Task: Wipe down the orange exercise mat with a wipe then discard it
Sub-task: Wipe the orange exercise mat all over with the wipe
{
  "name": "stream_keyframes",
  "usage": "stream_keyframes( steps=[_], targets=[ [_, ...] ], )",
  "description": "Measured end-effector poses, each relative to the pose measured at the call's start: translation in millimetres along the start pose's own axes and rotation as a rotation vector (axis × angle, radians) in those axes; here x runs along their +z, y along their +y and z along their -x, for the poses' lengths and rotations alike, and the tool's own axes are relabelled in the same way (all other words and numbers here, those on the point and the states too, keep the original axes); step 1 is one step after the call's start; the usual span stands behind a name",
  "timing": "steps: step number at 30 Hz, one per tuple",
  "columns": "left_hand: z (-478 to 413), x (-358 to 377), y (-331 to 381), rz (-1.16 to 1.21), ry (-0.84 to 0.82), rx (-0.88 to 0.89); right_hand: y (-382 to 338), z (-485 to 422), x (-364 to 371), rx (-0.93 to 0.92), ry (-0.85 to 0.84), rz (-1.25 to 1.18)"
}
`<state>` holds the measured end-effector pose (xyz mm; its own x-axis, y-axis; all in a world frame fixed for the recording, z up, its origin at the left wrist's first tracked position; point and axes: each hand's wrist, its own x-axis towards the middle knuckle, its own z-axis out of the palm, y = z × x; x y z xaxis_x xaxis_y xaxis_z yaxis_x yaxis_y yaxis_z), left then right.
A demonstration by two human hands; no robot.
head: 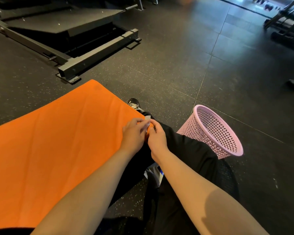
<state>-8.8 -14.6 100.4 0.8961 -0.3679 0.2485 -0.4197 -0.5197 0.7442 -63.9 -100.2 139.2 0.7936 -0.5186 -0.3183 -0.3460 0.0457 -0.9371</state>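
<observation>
The orange exercise mat (54,141) lies flat on the dark gym floor, filling the left half of the view. My left hand (134,134) and my right hand (157,139) meet at the mat's right edge, over my black trouser leg. Between their fingers they hold a small orange pack (150,129). A white wipe or tab (147,118) sticks up from the pack, pinched by my left fingers. My right fingers curl round the pack's right side. Most of the pack is hidden by my hands.
A pink lattice waste basket (215,131) stands on the floor to the right of my leg, tilted towards me. A white and blue packet (154,173) lies by my thigh. A grey steel machine frame (85,58) sits beyond the mat. Weight racks (288,26) stand far right.
</observation>
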Motion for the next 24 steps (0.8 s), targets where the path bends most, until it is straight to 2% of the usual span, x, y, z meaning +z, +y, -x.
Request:
stream_keyframes(
  steps=[6, 8, 13, 17, 19, 24],
  targets=[
    [15, -7, -45, -0.132, 0.039, -0.405, 5, -3, -5, 0.029, -0.038, 0.156],
    [20, -1, -43, -0.079, 0.040, -0.374, 8, -3, -5, 0.018, -0.025, 0.203],
    [12, 18, -18, 0.069, -0.016, -0.148, 13, -1, -1, -0.007, 0.017, 0.218],
    [5, 20, -25, 0.029, -0.069, -0.067, 12, -6, -5, 0.035, -0.017, 0.225],
    [8, 20, -38, -0.035, -0.072, -0.133, 17, -9, -3, 0.059, -0.033, 0.281],
    [25, 22, -61, -0.119, -0.014, -0.456, 27, -19, 2, 0.072, -0.039, 0.332]
  ],
)
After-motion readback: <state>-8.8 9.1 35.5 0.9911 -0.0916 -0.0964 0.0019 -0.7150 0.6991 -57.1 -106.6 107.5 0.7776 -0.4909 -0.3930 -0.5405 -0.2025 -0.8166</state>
